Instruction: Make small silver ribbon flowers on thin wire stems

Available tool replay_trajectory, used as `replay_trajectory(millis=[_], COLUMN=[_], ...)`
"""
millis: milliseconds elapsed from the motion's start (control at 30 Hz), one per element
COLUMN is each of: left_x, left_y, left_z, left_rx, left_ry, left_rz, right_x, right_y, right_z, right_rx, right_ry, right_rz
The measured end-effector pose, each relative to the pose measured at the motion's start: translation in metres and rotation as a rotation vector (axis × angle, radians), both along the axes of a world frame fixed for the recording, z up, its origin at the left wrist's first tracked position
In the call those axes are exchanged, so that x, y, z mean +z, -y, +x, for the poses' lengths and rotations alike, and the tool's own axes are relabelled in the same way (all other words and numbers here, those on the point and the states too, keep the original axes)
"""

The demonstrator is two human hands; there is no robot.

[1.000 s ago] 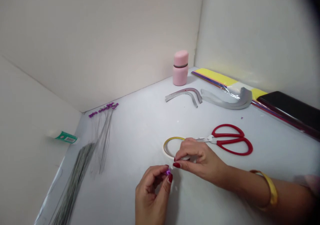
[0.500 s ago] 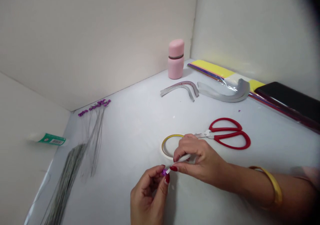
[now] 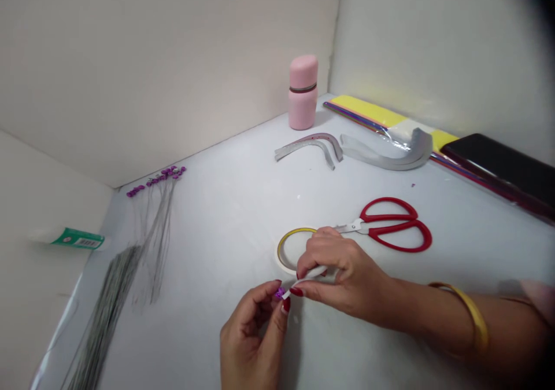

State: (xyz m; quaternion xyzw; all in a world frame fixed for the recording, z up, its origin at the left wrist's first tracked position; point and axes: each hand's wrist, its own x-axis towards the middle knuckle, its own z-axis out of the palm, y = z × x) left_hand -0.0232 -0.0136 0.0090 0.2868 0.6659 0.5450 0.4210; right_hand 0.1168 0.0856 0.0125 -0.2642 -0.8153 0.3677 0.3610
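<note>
We see a barcode (image 3: 89,243) on the green label (image 3: 65,236) but cannot read any words, while our left hand (image 3: 254,335) pinches the purple piece (image 3: 279,293) at its fingertips and our closed right hand (image 3: 340,262) grips the white strip (image 3: 304,280), slanting down-left toward that piece.

Cropped and covered
Wire bundle (image 3: 104,315) cut off towards eight o'clock, black case (image 3: 503,170) at three; around five, the right hand (image 3: 340,262) hides the tips of the scissors (image 3: 390,227); at six, the left hand (image 3: 254,332) partly covers a purple piece (image 3: 280,293).
</note>
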Motion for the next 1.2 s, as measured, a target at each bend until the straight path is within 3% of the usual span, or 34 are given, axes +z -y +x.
replay_trajectory(millis=[1200], left_x=[0.0], left_y=[0.0017], left_z=[0.0008], left_rx=[-0.052], left_ry=[-0.081], left_rz=[-0.005], right_x=[0.0023], right_y=[0.0007], right_z=[-0.0015], right_rx=[0.005], right_ry=[0.028], right_rz=[0.051])
